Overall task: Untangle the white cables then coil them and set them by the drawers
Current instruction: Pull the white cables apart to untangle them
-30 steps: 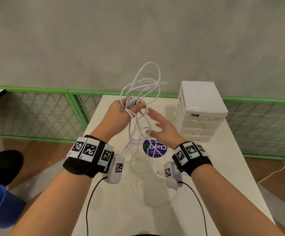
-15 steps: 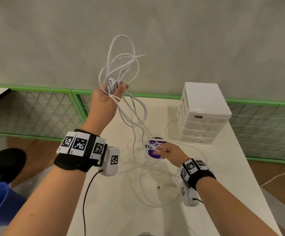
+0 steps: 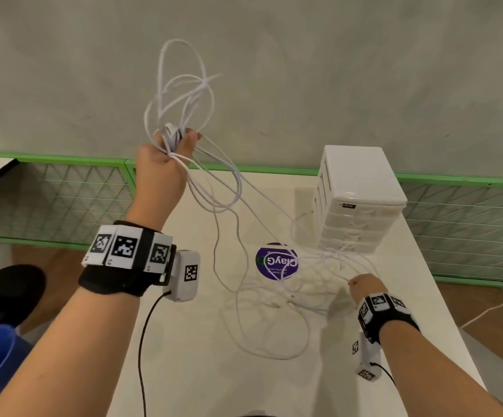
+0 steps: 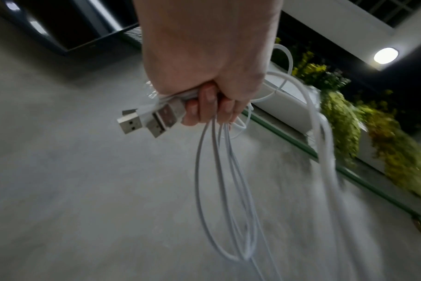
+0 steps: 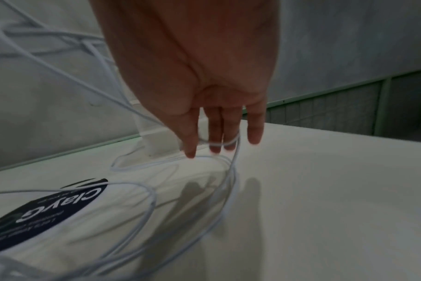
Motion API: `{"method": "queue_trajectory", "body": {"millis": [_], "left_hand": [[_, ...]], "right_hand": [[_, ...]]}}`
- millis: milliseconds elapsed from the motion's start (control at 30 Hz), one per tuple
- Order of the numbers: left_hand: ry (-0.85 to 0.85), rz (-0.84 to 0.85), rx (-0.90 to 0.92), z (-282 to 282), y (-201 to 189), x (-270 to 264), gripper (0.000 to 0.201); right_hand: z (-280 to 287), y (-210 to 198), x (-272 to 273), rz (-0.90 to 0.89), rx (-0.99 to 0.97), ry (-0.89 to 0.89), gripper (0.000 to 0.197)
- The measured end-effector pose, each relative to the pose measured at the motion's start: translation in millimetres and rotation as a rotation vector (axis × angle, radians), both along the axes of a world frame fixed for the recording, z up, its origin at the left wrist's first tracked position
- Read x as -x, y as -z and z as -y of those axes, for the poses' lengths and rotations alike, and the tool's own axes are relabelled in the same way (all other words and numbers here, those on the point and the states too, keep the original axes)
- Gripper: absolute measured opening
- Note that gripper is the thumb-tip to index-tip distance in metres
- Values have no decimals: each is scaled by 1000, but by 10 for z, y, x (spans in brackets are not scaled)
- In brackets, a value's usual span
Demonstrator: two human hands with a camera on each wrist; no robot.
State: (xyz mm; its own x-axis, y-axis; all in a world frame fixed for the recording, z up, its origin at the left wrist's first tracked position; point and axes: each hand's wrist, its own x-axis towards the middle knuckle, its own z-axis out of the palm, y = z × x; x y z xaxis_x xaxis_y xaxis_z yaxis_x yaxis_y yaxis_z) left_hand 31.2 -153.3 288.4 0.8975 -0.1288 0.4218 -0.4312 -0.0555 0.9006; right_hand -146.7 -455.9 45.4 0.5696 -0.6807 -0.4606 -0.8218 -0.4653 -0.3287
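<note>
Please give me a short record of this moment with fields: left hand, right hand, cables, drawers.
left hand: left hand raised, grip closed on thin white cables near metal USB plugs
right hand: right hand low, straight fingers hooking one strand
cables: tangled, loops on white table
drawers: white plastic drawer unit, upright on the table

right hand (image 5: pixel 204 79) hanging fingers-down over the white table (image 5: pixel 324 190), a white cable (image 5: pixel 225 143) looped across two fingertips, purple sticker (image 5: pixel 43 213) bottom left
</note>
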Motion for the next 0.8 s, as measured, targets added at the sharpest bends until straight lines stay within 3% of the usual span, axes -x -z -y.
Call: {"method": "queue_trajectory", "body": {"millis": [133,233,333,400,467,533,600,700,800], "left_hand": [[81,-56,-20,94,68,50,15],[163,-102,-113,168,105,145,6],[267,-78,-238,247,111,283,8],[343,-57,-258,292,77,370,9],[375,-36,-232,331,33,415,10],[346,-13,-201,339,-30,387,14],[273,-5,-157,272,-78,301,24],[98,-21,-108,140,-87,142,21],[-82,-26,-79,-71,-18,-17,8]], "right_hand": [[-143,-104,-143,252,-133,139,49],[-296,-386,-299,512,-76,179,37],[-563,-815,-479,810,-24,26,30],[-811,-1130,-620,945,-245,-222,49],[-1106,-1389,-734,880,-502,-436,60],[-1303,-1435,-786,817,-704,-523,40],[-1394,-1366,-761,782,-831,-498,25],[-1293,-1107,-670,749,-905,-337,42],[-1087,-872,-589,741,-794,-218,45]]}}
